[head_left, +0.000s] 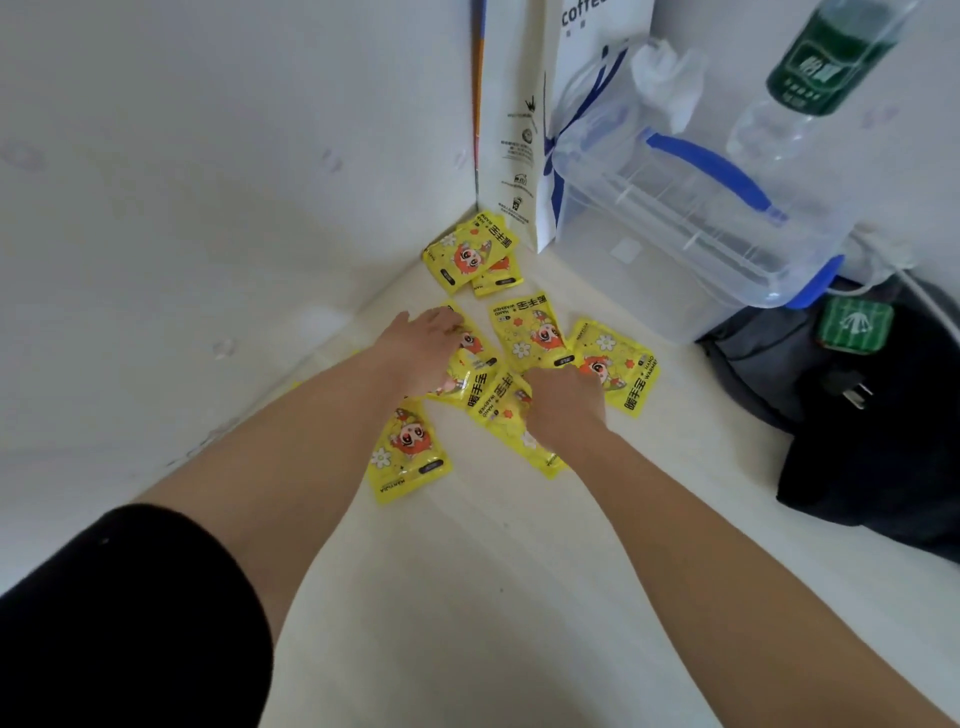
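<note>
Several yellow hand-warmer packets with a cartoon figure lie scattered on a white surface near a corner. My left hand (423, 348) rests flat, fingers spread, on one packet (475, 364). My right hand (563, 405) has its fingers curled down onto the edge of another packet (501, 415) that lies partly under it. More packets lie around them: two overlapping ones at the back (470, 254), one in the middle (527, 325), one at the right (621, 371) and one nearest me (405, 452).
A white paper coffee bag (519, 156) stands in the corner. Beside it sits a clear plastic box with a blue handle (701, 223), and a green-labelled bottle (826, 67) behind it. A black bag (872, 441) lies at the right. A white wall (208, 182) borders the left.
</note>
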